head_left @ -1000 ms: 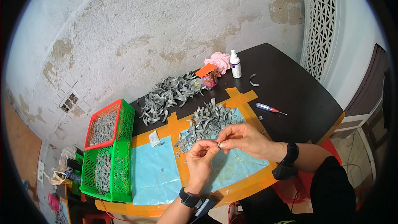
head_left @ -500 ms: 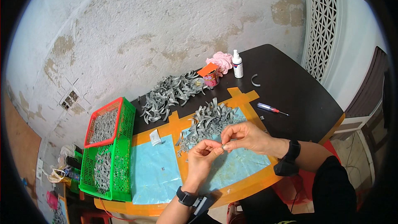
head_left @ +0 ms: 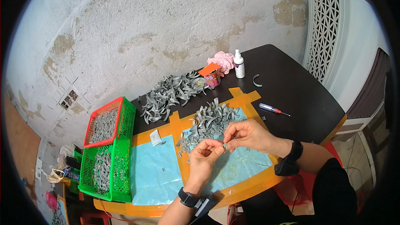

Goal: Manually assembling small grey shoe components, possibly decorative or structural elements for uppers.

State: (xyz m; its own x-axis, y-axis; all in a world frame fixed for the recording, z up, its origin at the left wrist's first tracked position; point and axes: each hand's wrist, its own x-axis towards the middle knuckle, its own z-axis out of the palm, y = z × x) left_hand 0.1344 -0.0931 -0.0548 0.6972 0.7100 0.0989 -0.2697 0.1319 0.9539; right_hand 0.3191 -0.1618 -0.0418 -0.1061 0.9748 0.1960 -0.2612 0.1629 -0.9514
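My left hand (head_left: pixel 203 160) and my right hand (head_left: pixel 252 135) meet over the blue sheet (head_left: pixel 241 168) on the table. Thumb and fingers of both are pinched around one small grey piece (head_left: pixel 225 146), mostly covered by the fingertips, so its shape is unclear. Just beyond my hands lies a heap of curved grey strips (head_left: pixel 212 118), with smaller grey bits along its left and near sides. A larger heap of similar strips (head_left: pixel 171 95) rests farther back on the dark tabletop.
At the left, a red basket (head_left: pixel 120 121) sits on green baskets (head_left: pixel 123 175), with grey pieces inside. Toward the back stand a tin (head_left: pixel 213 79), a pink cloth (head_left: pixel 225 61) and a white spray bottle (head_left: pixel 239 66). A screwdriver (head_left: pixel 271 108) and one strip (head_left: pixel 255 81) lie right.
Both hands stay pinched together on the small piece. My right hand has shifted very slightly upward, and the fingertips have moved a little around the piece.
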